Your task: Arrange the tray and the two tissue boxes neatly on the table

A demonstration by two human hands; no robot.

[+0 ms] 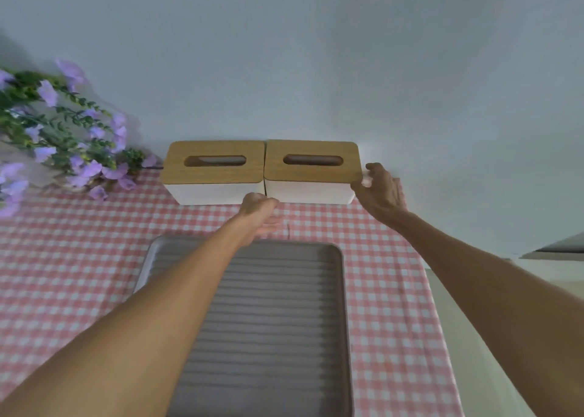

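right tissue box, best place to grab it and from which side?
Judging by its pose, grip the right tissue box across its short ends, low on the white body. The right hand is already at the free right end; the left tissue box abuts the other end, so a front-face push suits the left hand.

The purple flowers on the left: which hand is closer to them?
Left. The left hand sits at the boxes' front, right of the purple flowers; the right hand is farther right.

Two tissue boxes [262, 170] stand side by side against the wall [316, 53], blocking rear access. Flowers [63, 132] obstruct the far left. A bare tabletop [79, 258] strip separates boxes from tray [284, 322].
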